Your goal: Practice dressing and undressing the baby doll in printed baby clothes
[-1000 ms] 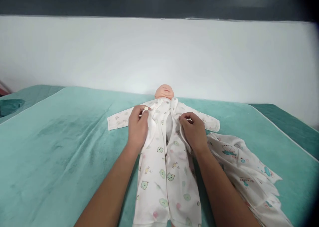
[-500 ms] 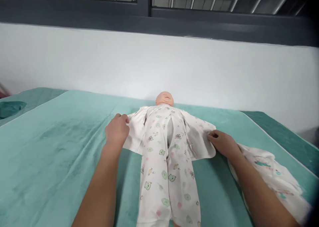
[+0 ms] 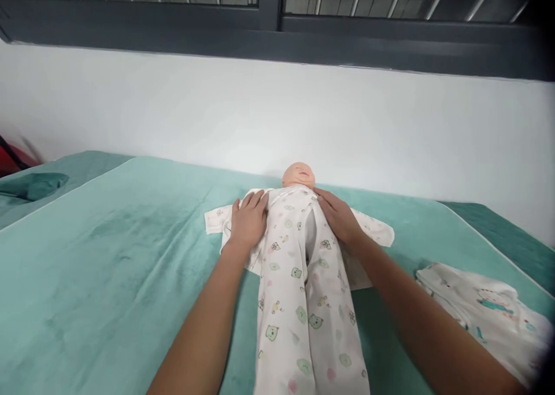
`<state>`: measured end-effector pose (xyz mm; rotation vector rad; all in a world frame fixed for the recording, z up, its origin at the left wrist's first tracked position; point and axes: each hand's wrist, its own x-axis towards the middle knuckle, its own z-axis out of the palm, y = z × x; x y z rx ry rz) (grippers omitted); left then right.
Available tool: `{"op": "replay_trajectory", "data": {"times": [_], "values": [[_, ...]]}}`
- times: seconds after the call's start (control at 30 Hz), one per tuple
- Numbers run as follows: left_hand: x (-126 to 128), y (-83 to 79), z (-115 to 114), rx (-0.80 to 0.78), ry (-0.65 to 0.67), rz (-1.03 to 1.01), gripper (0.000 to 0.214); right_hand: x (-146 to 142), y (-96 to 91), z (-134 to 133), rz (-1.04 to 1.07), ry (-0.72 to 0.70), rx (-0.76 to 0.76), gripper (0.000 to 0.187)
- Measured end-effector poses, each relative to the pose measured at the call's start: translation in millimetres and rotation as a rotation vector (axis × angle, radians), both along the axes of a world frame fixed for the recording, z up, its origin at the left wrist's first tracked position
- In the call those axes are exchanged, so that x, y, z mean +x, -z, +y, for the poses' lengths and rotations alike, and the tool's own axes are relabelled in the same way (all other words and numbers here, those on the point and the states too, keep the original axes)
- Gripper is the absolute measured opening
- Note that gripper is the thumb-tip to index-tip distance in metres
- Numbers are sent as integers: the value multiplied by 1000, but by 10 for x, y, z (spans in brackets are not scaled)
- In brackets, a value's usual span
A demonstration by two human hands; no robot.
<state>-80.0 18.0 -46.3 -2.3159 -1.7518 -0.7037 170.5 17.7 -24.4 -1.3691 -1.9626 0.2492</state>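
A baby doll (image 3: 298,175) lies face up on a teal blanket (image 3: 108,250), its head toward the wall. It wears a white one-piece garment (image 3: 299,285) printed with small animals, with the outer flaps spread to both sides. My left hand (image 3: 248,222) rests flat, fingers together and stretched out, on the doll's shoulder at the left side of its chest. On the other side of the chest lies my right hand (image 3: 340,216), also flat on the cloth. Neither hand grips anything.
A second white printed garment (image 3: 485,308) lies crumpled on the blanket at the right. A dark green cloth (image 3: 34,185) sits at the far left. A white wall (image 3: 277,117) rises right behind the doll, under a dark window frame (image 3: 277,30).
Both hands have let go of the outspread flaps and come inward onto the doll's chest. The view has shifted a little to the left.
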Motion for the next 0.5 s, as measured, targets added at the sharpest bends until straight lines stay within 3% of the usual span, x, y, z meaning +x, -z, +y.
{"op": "replay_trajectory", "data": {"times": [0.17,0.27,0.33,0.4,0.5], "values": [[-198,-29,56,-31,-236,-73,46,454,185,293,-217,181,-172,44],[-233,-45,76,-56,-293,-85,45,572,121,359,-206,246,-227,41],[-225,-44,81,-58,-301,-88,45,431,-22,381,-187,254,-164,41],[-209,-40,82,-56,-312,-86,42,118,-206,387,-172,212,-54,41],[-193,-34,78,-45,-320,-67,39,-520,-447,388,-341,-10,-24,38]]}}
